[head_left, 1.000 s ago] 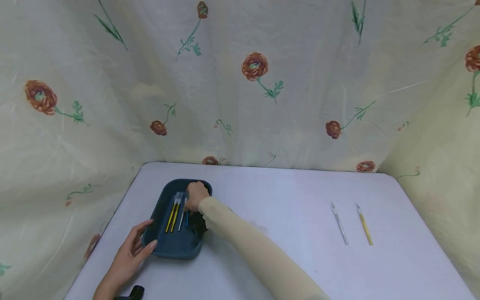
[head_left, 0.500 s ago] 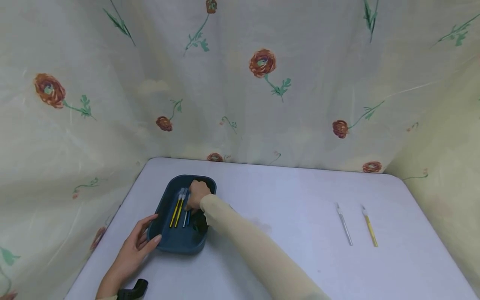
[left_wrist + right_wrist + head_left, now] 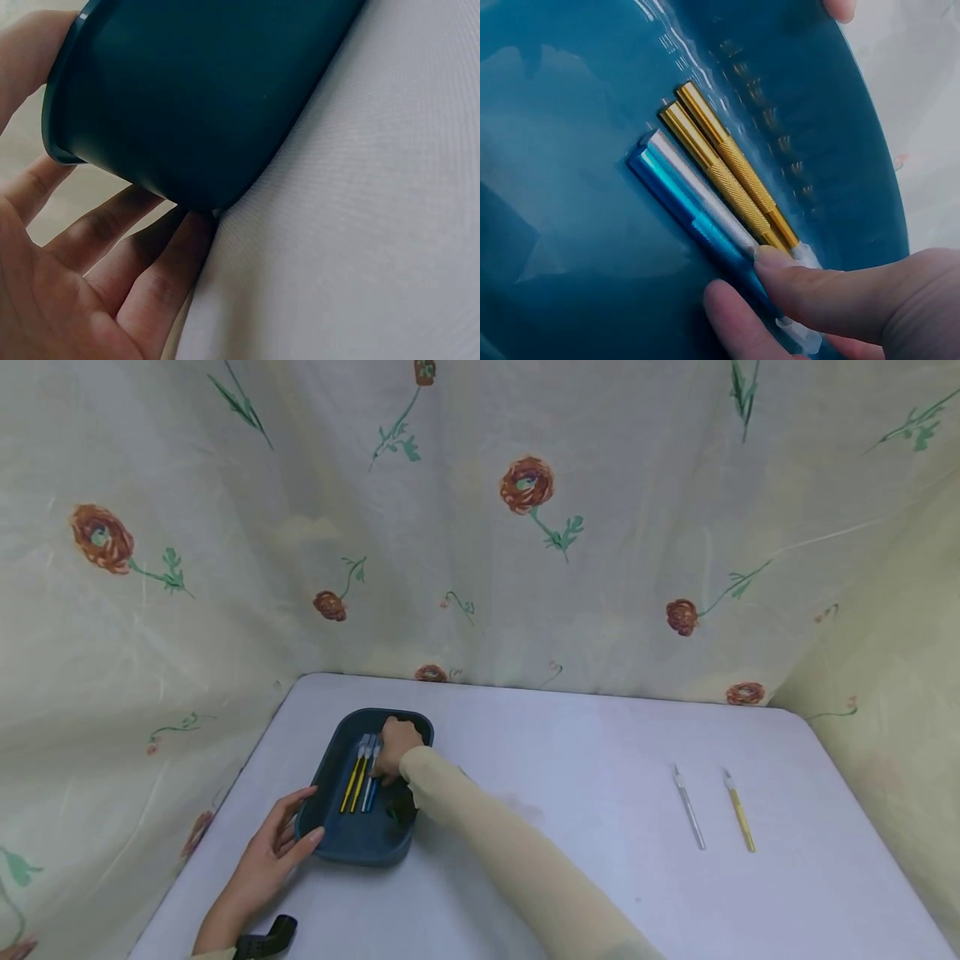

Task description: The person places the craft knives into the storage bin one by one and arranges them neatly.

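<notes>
My left hand holds the near left corner of a dark blue-green tray, thumb and fingers spread around its outer wall. In the left wrist view several fingertips press under the wall close to the table. My right hand reaches into the tray. Its thumb and a finger pinch a blue craft knife near the capped end. That knife lies right alongside a silver craft knife, and two gold craft knives lie parallel beyond. Their translucent caps are partly covered by the hand.
Another silver craft knife and a gold craft knife lie apart on the right of the white table. A flowered curtain hangs behind and beside the table. A black wrist device sits on the left forearm.
The blue craft knife has slid left in my right hand until it lies against the silver one, which now sits closer to the gold pair. The head view has shifted slightly.
</notes>
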`<state>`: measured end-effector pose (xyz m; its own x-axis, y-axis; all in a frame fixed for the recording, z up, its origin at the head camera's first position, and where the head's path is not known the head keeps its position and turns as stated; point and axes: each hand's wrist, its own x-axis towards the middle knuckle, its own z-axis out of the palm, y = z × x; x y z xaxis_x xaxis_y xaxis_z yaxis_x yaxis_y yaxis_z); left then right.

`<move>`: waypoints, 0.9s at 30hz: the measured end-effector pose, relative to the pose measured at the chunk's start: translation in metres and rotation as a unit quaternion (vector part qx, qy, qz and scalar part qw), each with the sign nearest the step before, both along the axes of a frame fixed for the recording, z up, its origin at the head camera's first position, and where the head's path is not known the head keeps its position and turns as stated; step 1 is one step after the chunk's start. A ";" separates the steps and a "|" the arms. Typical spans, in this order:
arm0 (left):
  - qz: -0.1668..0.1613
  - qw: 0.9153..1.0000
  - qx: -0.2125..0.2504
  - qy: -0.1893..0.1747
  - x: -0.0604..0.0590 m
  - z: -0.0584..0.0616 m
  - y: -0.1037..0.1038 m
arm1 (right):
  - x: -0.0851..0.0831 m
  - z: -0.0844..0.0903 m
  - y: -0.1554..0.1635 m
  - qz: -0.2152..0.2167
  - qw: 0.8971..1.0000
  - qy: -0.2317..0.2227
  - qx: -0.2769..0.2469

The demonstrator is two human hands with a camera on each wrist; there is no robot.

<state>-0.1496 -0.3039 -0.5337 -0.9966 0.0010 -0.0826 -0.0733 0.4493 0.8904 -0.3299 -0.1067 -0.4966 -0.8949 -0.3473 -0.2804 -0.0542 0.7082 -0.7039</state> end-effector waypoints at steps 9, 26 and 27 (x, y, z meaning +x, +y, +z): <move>-0.004 1.000 0.002 0.002 0.000 0.000 0.001 | 0.008 0.018 0.009 0.015 0.999 0.028 -0.020; 0.010 1.000 -0.017 -0.001 0.001 -0.001 0.005 | 0.040 0.087 0.089 0.022 0.957 -0.027 -0.288; 0.011 1.000 -0.019 -0.001 0.001 -0.001 0.005 | 0.040 0.090 0.095 0.020 0.956 -0.023 -0.293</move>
<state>-0.1489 -0.2990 -0.5345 -0.9962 -0.0244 -0.0842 -0.0855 0.4807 0.8727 -0.2896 -0.0119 -0.4071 -0.8689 -0.4905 -0.0663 -0.0325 0.1902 -0.9812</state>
